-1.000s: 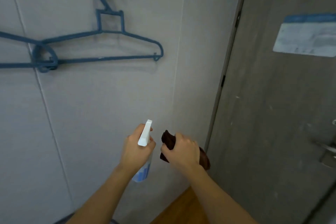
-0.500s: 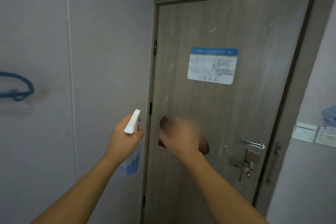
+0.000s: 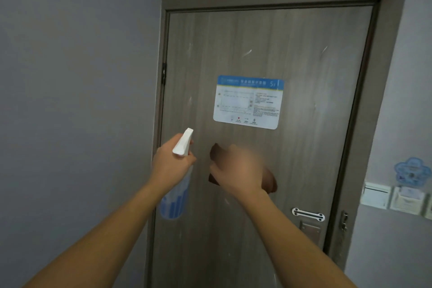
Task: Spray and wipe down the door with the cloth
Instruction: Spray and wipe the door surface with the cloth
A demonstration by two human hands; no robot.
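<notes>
The left hand (image 3: 171,161) grips one spray bottle (image 3: 175,196) by its neck, white trigger head pointing up and forward, its clear body with blue bars hanging below the fist. Just right of it the blurred right hand (image 3: 238,170) is curled round one dark brown cloth (image 3: 268,181), bunched and poking out on both sides of the hand. Beyond both hands stands one closed grey-brown wood-grain door (image 3: 315,147) marked with pale streaks, one blue-headed white notice (image 3: 249,101) above the right hand, and one metal latch plate (image 3: 308,214) below and right of it.
</notes>
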